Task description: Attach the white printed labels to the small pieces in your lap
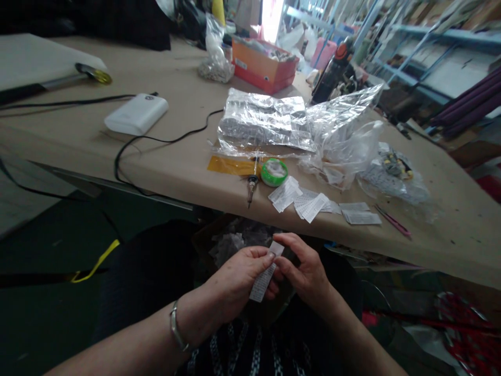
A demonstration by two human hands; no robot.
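Below the table's front edge, over my lap, both hands pinch one small white strip [263,280] with fine print or tiny parts on it. My left hand [238,279] grips it between thumb and fingers; a metal bracelet [177,329] circles that wrist. My right hand [305,271] holds the strip's upper end with fingertips closed. More white strips [309,203] lie in a loose pile on the brown table [78,141] just above my hands.
A soldering iron [252,183], a green solder spool [274,172] and pink tweezers [393,222] lie near the edge. Crinkled silver bags [266,122], a white power bank [136,113] with black cable, an orange box [262,65]. Shelves stand at right.
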